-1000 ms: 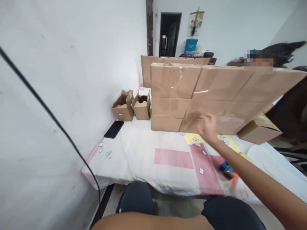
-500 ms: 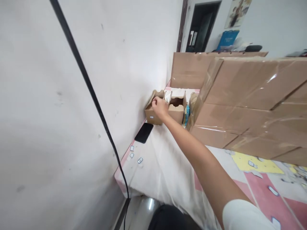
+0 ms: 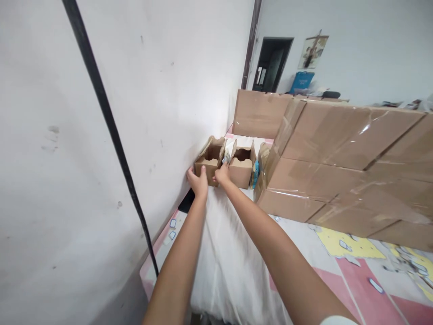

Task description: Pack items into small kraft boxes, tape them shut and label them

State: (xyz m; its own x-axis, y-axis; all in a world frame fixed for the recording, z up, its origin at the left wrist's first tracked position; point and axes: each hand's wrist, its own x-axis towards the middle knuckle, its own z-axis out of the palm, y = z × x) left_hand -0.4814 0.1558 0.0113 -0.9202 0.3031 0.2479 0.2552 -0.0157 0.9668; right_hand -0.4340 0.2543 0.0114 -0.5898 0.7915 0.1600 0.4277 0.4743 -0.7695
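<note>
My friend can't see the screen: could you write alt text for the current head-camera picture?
A person's left hand and right hand are at the front of a small open cardboard box by a white wall. A second open box stands to its right.

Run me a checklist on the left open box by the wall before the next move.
1. Left hand at the near left corner of the left box: ok.
2. Right hand at its near right corner: ok.
3. Firm grip by both hands: cannot tell.
4. Left box open at the top: ok.
5. Bottom of the left box's inside visible: not ok, contents cannot be told.
6. Black phone fully in view: not ok, partly hidden by the left arm.
</note>
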